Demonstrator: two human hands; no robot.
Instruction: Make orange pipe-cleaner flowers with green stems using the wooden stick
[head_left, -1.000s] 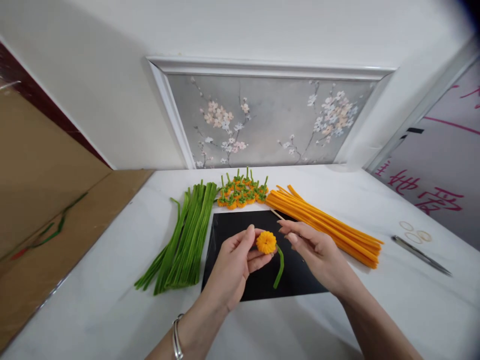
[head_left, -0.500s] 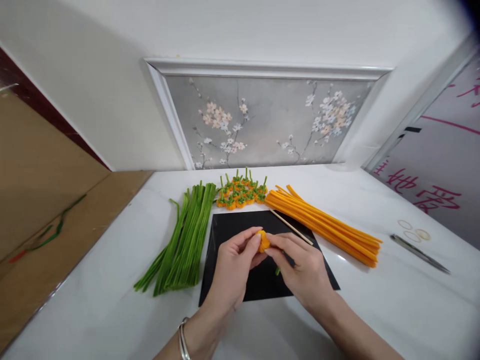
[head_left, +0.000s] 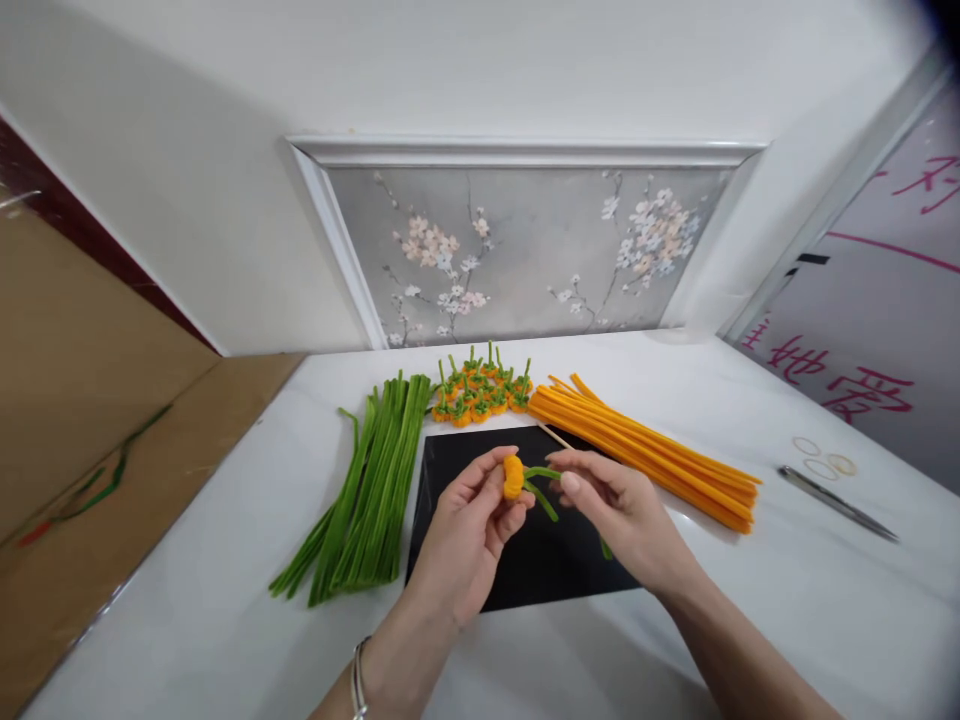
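Observation:
My left hand [head_left: 472,520] pinches a small orange pipe-cleaner pumpkin [head_left: 513,478] between thumb and fingers, over a black mat [head_left: 540,565]. Two green ends come out of the pumpkin's right side. My right hand [head_left: 619,510] grips the upper one, a green pipe cleaner [head_left: 541,472], and its far end shows below that hand. The lower green end hangs free. Behind the mat stand several finished orange pumpkins [head_left: 480,385] with green curls and upright stems.
Green pipe cleaners [head_left: 379,490] lie bundled at left, orange ones [head_left: 645,450] at right. A thin wooden stick [head_left: 553,434] is partly hidden by my right hand. Tweezers [head_left: 836,502] and rubber bands [head_left: 821,465] lie far right. Cardboard [head_left: 247,400] borders the left side.
The pumpkin has turned, and its green ends now show at its right. My right hand has moved off the pumpkin to the right and holds a green pipe cleaner.

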